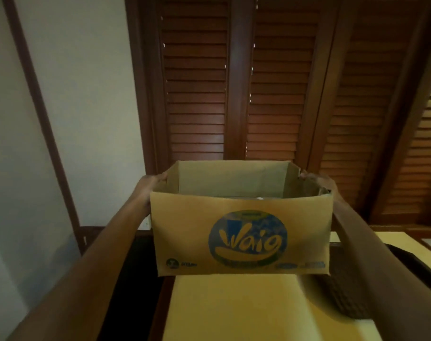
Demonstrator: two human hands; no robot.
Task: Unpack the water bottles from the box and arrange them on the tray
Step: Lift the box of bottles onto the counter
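Gripping the cardboard box (241, 232) mid-frame, I see my left hand (149, 185) and right hand (320, 183) grasping its side walls (top open). A dark tray (406, 269) sits lower right.

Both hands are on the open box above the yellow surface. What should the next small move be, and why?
Probably lower the box onto the yellow surface. The left hand and right hand both hold its sides, so neither is free to reach in. The dark tray lies just right.
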